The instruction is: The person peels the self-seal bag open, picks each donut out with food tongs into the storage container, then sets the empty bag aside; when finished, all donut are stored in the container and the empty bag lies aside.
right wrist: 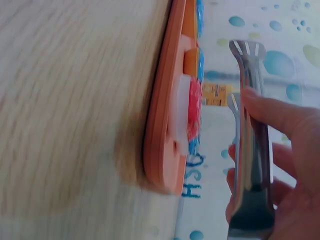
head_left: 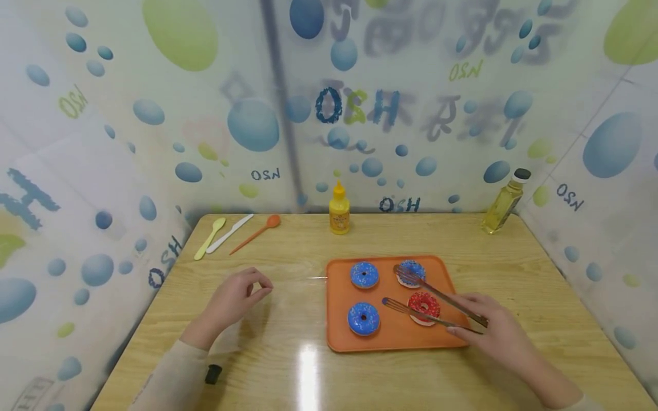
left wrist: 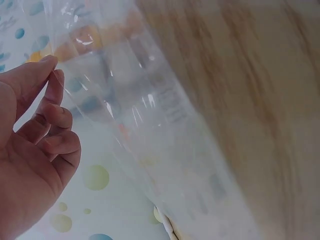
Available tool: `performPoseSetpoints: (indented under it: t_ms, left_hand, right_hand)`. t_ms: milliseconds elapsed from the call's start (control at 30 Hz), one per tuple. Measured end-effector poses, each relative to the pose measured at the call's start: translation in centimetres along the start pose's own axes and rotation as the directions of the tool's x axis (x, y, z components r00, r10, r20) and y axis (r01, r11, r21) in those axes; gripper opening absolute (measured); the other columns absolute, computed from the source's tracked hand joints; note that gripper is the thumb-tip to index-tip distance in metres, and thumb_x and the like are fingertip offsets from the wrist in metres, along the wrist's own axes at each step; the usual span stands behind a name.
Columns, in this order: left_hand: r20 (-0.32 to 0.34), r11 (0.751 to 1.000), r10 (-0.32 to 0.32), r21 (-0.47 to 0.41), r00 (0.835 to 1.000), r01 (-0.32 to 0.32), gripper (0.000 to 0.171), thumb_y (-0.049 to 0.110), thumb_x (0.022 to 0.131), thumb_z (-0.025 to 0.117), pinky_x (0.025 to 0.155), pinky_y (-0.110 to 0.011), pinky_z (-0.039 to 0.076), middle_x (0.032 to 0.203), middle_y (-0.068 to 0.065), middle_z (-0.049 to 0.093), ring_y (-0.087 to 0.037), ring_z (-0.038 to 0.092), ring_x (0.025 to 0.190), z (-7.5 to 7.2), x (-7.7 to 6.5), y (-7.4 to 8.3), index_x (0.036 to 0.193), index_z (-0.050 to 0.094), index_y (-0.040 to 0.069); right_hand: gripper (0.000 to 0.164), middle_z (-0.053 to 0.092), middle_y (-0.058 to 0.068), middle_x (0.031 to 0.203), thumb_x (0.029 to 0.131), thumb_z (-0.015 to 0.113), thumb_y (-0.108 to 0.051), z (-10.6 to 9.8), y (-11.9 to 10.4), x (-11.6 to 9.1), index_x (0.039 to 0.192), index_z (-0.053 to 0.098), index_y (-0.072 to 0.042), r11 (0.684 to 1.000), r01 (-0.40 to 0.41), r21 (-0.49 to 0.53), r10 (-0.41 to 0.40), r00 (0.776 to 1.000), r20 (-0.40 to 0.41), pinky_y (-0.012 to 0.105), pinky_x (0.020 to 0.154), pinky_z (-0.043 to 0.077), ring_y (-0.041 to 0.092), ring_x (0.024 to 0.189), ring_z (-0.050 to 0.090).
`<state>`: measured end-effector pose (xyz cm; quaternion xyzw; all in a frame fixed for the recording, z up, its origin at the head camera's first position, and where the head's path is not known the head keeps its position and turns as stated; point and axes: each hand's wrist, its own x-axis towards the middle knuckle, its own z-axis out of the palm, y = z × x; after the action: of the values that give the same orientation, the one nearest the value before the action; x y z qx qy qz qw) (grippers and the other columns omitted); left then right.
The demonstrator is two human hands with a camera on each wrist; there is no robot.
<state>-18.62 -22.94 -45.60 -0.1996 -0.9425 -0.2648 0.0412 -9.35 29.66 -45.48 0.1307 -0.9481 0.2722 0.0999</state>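
My left hand (head_left: 233,297) pinches the edge of a clear plastic bag or film (left wrist: 130,100) between thumb and index finger, left of the tray. In the head view that plastic is barely visible. My right hand (head_left: 501,331) holds metal tongs (head_left: 447,297), whose two arms are spread above the right side of the orange tray (head_left: 396,337). On the tray lie a red sprinkled donut (head_left: 424,301) and three blue ones: a front-left donut (head_left: 354,328), a back-left donut (head_left: 364,268) and a back-right donut (head_left: 418,268). The tong arms partly cover the red and back-right donuts; nothing is gripped between them.
At the back left lie a yellow spoon (head_left: 209,240), a white knife (head_left: 228,234) and an orange spoon (head_left: 257,234). A yellow squeeze bottle (head_left: 339,214) stands behind the tray, an oil bottle (head_left: 504,205) at the back right. Below the left forearm is a small black object (head_left: 213,374).
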Motion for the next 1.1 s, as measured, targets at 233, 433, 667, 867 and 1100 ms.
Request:
performPoseSetpoints:
  t_ms: [233, 433, 667, 867, 1100]
  left_hand:
    - [-0.004, 0.997, 0.02, 0.069, 1.0, -0.02, 0.008, 0.026, 0.095, 0.077, 0.053, -0.023, 0.037, 0.089, 0.013, 0.064, -0.001, 0.041, 0.06, -0.1, -0.6, -0.9, 0.093, 0.077, 0.018]
    - [0.028, 0.995, 0.022, 0.093, 0.999, -0.025, 0.004, 0.023, 0.095, 0.077, 0.055, -0.023, 0.039, 0.091, 0.012, 0.066, -0.002, 0.043, 0.062, -0.4, -0.8, -1.2, 0.094, 0.077, 0.019]
    - [0.073, 0.992, 0.018, 0.125, 0.997, -0.027, 0.007, 0.024, 0.095, 0.076, 0.059, -0.022, 0.041, 0.091, 0.011, 0.066, -0.002, 0.044, 0.064, -0.8, -1.0, -1.6, 0.093, 0.077, 0.017]
    - [0.076, 0.991, 0.011, 0.13, 0.997, -0.021, 0.006, 0.022, 0.095, 0.076, 0.06, -0.023, 0.041, 0.091, 0.01, 0.066, -0.002, 0.045, 0.065, -0.8, -0.8, -1.9, 0.095, 0.077, 0.017]
    - [0.093, 0.991, 0.013, 0.129, 0.996, -0.025, 0.005, 0.023, 0.094, 0.077, 0.061, -0.023, 0.043, 0.09, 0.011, 0.065, -0.002, 0.047, 0.067, -0.5, -0.6, -2.3, 0.094, 0.077, 0.017]
  right_hand:
    - [0.058, 0.073, 0.011, 0.116, 0.073, 0.095, -0.024, -1.2, 2.4, 0.1, 0.126, 0.075, -0.012, 0.998, -0.066, 0.024, 0.069, 0.984, -0.165, 0.025, 0.064, 0.049, 0.011, 0.093, 0.059]
    - [0.061, 0.073, 0.014, 0.114, 0.073, 0.096, -0.023, -2.1, 4.9, 0.0, 0.128, 0.073, -0.01, 0.99, -0.138, 0.032, 0.142, 0.957, -0.253, 0.01, 0.065, 0.042, -0.013, 0.09, 0.047]
    - [0.065, 0.069, 0.026, 0.123, 0.078, 0.093, -0.029, -2.8, 7.8, 0.3, 0.132, 0.068, -0.001, 0.979, -0.202, -0.011, 0.194, 0.952, -0.237, 0.036, 0.076, 0.055, 0.042, 0.104, 0.065]
    - [0.074, 0.059, 0.037, 0.134, 0.086, 0.086, -0.039, -3.3, 9.8, 0.5, 0.14, 0.059, 0.004, 0.962, -0.271, -0.033, 0.265, 0.957, -0.119, 0.068, 0.083, 0.049, 0.057, 0.112, 0.058]
    - [0.08, 0.054, 0.039, 0.139, 0.088, 0.081, -0.045, -3.5, 11.2, 0.4, 0.145, 0.053, 0.004, 0.944, -0.329, -0.026, 0.329, 0.944, -0.01, 0.067, 0.084, 0.051, 0.057, 0.112, 0.057]
